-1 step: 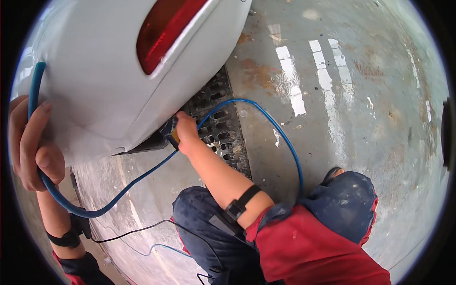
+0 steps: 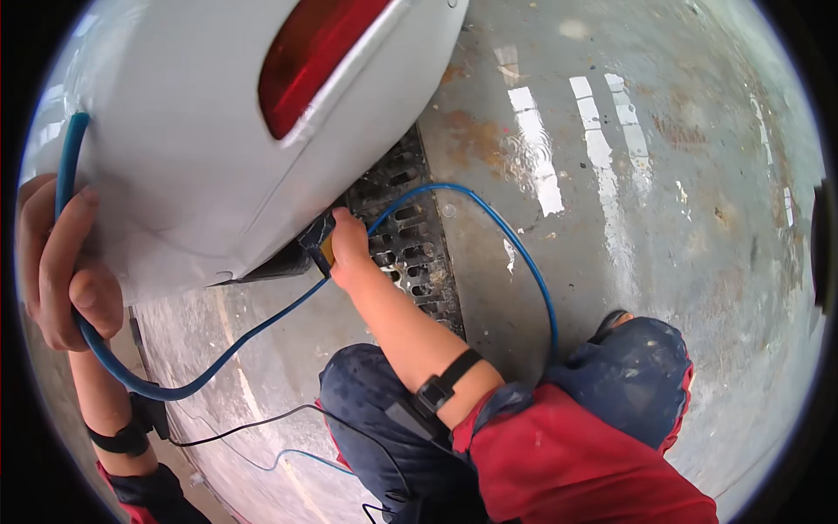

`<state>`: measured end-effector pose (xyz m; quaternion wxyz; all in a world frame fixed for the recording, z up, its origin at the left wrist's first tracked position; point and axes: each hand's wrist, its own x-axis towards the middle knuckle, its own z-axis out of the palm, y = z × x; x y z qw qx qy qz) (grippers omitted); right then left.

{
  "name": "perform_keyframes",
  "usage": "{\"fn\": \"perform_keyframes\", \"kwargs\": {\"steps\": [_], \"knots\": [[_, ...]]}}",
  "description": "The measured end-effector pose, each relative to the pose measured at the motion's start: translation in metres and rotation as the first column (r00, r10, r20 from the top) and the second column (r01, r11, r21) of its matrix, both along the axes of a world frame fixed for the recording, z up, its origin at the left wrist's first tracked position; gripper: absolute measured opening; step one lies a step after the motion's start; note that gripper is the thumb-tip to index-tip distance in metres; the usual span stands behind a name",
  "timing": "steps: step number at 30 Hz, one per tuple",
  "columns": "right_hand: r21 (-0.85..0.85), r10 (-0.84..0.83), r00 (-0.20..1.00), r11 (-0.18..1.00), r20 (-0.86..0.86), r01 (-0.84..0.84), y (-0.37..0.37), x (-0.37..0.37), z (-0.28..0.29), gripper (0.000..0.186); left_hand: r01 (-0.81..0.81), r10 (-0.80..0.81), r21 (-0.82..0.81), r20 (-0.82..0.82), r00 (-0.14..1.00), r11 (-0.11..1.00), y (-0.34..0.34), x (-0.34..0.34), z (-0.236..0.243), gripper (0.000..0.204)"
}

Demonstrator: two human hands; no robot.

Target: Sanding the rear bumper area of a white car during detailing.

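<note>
Wet concrete floor [image 2: 663,192] is glistening, with a metal drain grate [image 2: 410,253] running beneath a white car body [image 2: 201,148] and its red tail lamp [image 2: 319,52]. Left hand [image 2: 57,262] is curling closed around a blue hose [image 2: 131,375], keeping it off the panel. Right hand [image 2: 349,244] is gripping a dark nozzle tool with a yellow part [image 2: 321,240], pressing it at the body's lower edge above the grate. Progress is hard to judge; the lower edge is being worked now.
</note>
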<state>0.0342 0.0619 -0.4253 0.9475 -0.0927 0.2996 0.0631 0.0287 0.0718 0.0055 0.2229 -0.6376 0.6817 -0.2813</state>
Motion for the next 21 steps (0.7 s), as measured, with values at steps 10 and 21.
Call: {"fn": "perform_keyframes", "kwargs": {"steps": [10,21], "knots": [[0.265,-0.128,0.992,0.956,-0.007,0.125,-0.025,-0.009,0.028,0.033,0.039,-0.037,0.034,-0.06,0.998,0.999,-0.011,-0.002,-0.002,0.054],[0.22,-0.056,0.998,0.974,-0.03,0.061,-0.036,-0.011,0.042,0.035,0.07,-0.069,0.018,-0.068,0.995,0.997,-0.016,-0.002,-0.003,0.052]]}}
